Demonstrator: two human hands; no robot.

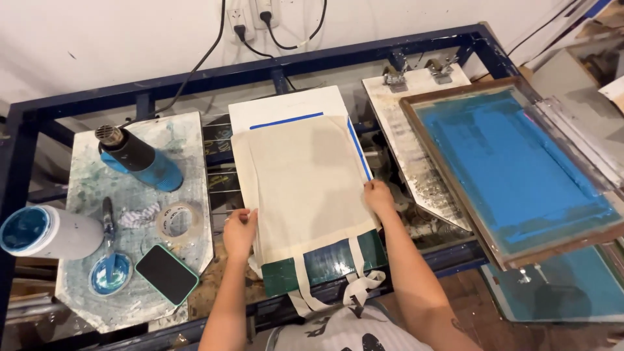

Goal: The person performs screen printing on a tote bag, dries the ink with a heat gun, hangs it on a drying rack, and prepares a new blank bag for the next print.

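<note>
A cream cloth tote bag lies flat on a white printing board marked with blue tape lines. Its handles hang off the near end over a green patch. My left hand presses on the bag's left edge. My right hand rests on its right edge, fingers flat. Neither hand grips anything else.
A raised wood-framed screen with blue coating stands tilted at the right over a stained board. On the left board sit a blue heat gun, a tape roll, a dark phone, a white ink tub and its lid.
</note>
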